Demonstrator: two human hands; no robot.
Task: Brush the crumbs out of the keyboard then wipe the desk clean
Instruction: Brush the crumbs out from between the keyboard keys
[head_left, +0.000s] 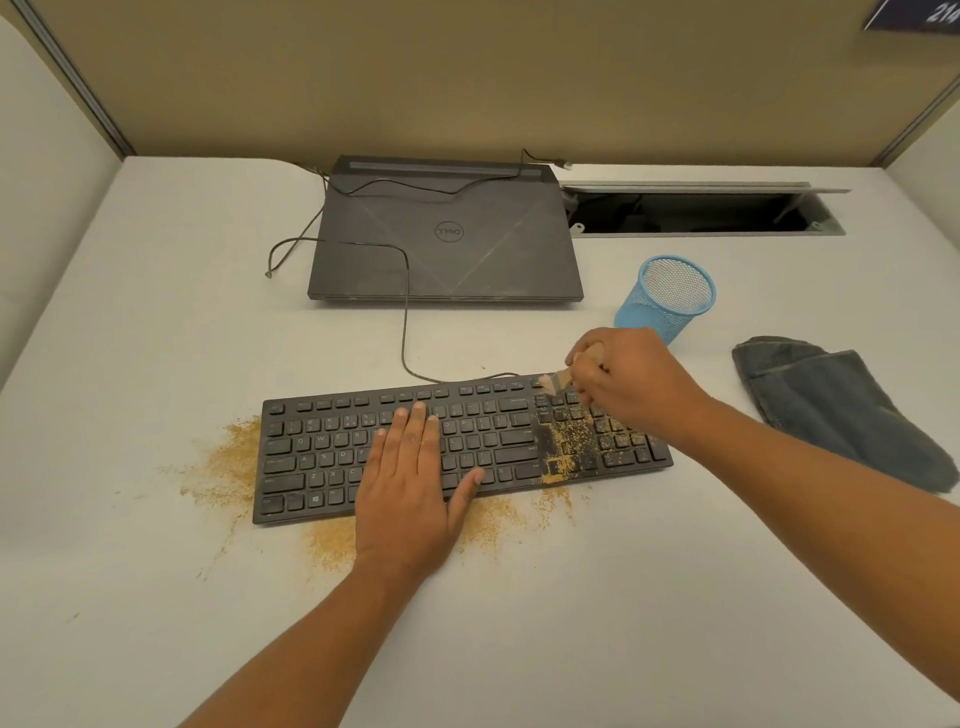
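Where the left hand (410, 483) lies: flat, fingers straight, on the middle of the keyboard (322, 457).
Right hand (628, 384): curled round a brush (551, 383) at the far-right keys.
Crumbs (569, 447): on right keys and tabletop (623, 597).

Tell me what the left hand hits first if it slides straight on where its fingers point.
The left hand would probably meet the black cable just beyond the keyboard, then the closed laptop.
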